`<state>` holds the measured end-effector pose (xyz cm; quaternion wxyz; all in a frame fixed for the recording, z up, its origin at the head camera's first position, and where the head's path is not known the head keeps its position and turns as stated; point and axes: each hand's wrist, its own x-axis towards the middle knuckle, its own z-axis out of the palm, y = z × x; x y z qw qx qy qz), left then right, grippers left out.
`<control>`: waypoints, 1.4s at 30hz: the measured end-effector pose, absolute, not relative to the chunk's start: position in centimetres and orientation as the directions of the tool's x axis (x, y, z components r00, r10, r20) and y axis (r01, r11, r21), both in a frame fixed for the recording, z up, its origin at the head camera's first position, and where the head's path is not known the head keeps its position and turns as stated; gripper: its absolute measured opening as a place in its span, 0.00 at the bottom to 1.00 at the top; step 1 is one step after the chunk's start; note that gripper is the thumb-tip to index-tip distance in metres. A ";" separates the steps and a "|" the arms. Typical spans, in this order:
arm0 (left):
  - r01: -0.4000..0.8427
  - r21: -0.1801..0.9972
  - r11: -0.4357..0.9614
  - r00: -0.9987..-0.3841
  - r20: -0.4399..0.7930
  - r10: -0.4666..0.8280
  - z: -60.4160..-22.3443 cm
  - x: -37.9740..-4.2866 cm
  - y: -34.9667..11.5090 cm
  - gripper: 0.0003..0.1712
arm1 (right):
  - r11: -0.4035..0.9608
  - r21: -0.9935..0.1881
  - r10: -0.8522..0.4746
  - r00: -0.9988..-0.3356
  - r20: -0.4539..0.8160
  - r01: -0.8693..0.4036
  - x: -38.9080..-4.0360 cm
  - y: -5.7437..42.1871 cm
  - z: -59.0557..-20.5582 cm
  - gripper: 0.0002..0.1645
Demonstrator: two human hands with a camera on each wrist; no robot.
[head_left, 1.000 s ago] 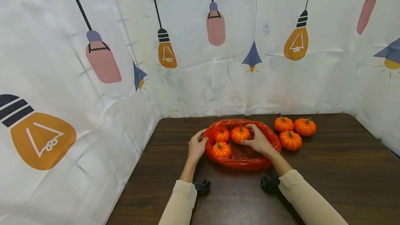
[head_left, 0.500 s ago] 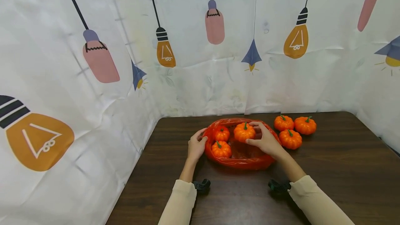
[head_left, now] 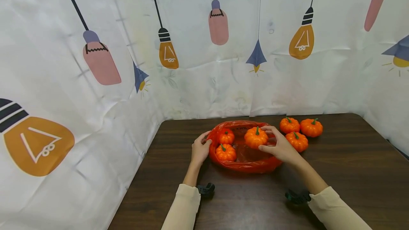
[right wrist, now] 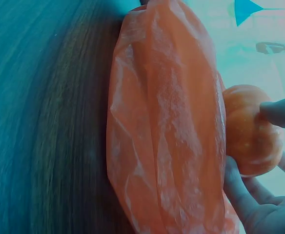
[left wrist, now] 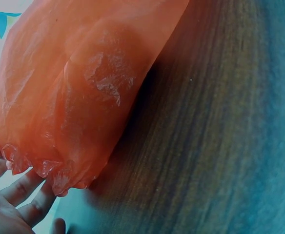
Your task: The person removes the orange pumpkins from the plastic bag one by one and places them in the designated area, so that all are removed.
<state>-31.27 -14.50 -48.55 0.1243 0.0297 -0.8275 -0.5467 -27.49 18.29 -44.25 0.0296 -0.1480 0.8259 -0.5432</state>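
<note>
A red plastic bag [head_left: 252,168] lies wide open on the table, its rim rolled into an oval. Two small orange pumpkins sit in its left part: one pumpkin [head_left: 226,136] farther back, another pumpkin [head_left: 226,153] in front. My left hand [head_left: 200,151] holds the bag's left rim; in the left wrist view its fingers [left wrist: 23,189] lie against the gathered edge. With thumb and fingers, my right hand [head_left: 280,147] grips a third pumpkin [head_left: 256,138] by its right side, over the bag's opening. In the right wrist view this held pumpkin [right wrist: 252,131] shows above the bag's rim.
Right of the bag stands a cluster of three more pumpkins: a back-left pumpkin [head_left: 289,125], a right pumpkin [head_left: 311,127] and a front pumpkin [head_left: 297,142]. The dark wooden table [head_left: 236,201] ends at a white printed curtain [head_left: 204,91] behind and left.
My right hand has lifted the pumpkin from among the others in the bag and carried it rightward. The left hand stays at the bag's rim.
</note>
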 end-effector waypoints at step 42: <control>0.087 0.919 0.384 -0.972 0.163 -0.172 -49.1 -31.5 -14.7 0.21 | 0.465 -0.856 -0.231 -0.964 0.130 -0.227 -27.0 26.3 -42.0 0.46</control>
